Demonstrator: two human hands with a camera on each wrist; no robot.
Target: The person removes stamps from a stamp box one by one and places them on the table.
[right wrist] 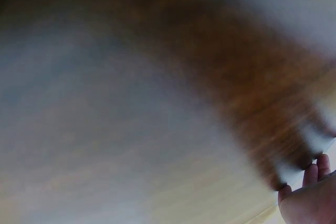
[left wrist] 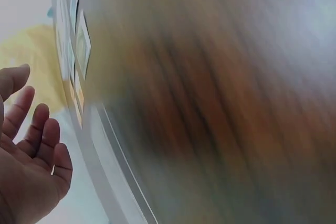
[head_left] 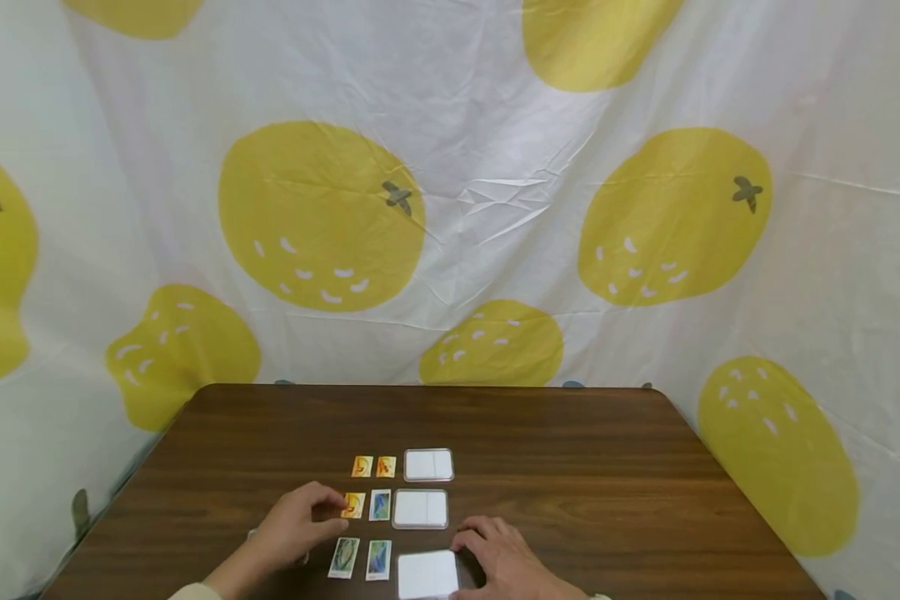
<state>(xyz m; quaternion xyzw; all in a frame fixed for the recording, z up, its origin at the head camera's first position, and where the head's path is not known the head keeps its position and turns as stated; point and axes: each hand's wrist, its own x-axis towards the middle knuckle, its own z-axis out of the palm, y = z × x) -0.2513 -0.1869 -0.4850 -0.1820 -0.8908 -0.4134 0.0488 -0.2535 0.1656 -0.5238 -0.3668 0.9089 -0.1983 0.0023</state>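
Observation:
My left hand [head_left: 292, 527] hovers at the left of the rows with loosely bent fingers, its fingertips overlapping an orange stamp-like picture [head_left: 355, 505] in the middle row. In the left wrist view, the fingers of that hand [left wrist: 39, 140] are apart and hold nothing. To its right lies a blue-green stamp-like picture [head_left: 380, 505]. My right hand [head_left: 501, 554] rests on the table, fingertips right at the edge of the nearest flat clear case [head_left: 427, 575] with a white insert. Beside that case are a dark green picture [head_left: 343, 558] and a blue-green one [head_left: 378, 560].
Two orange pictures [head_left: 374, 467] lie in the far row beside a clear case [head_left: 429, 465]. Another case [head_left: 420, 509] ends the middle row. A clear edge [head_left: 252, 533] peeks from behind my left wrist. A fruit-print curtain [head_left: 495, 250] hangs behind the brown table [head_left: 570, 450].

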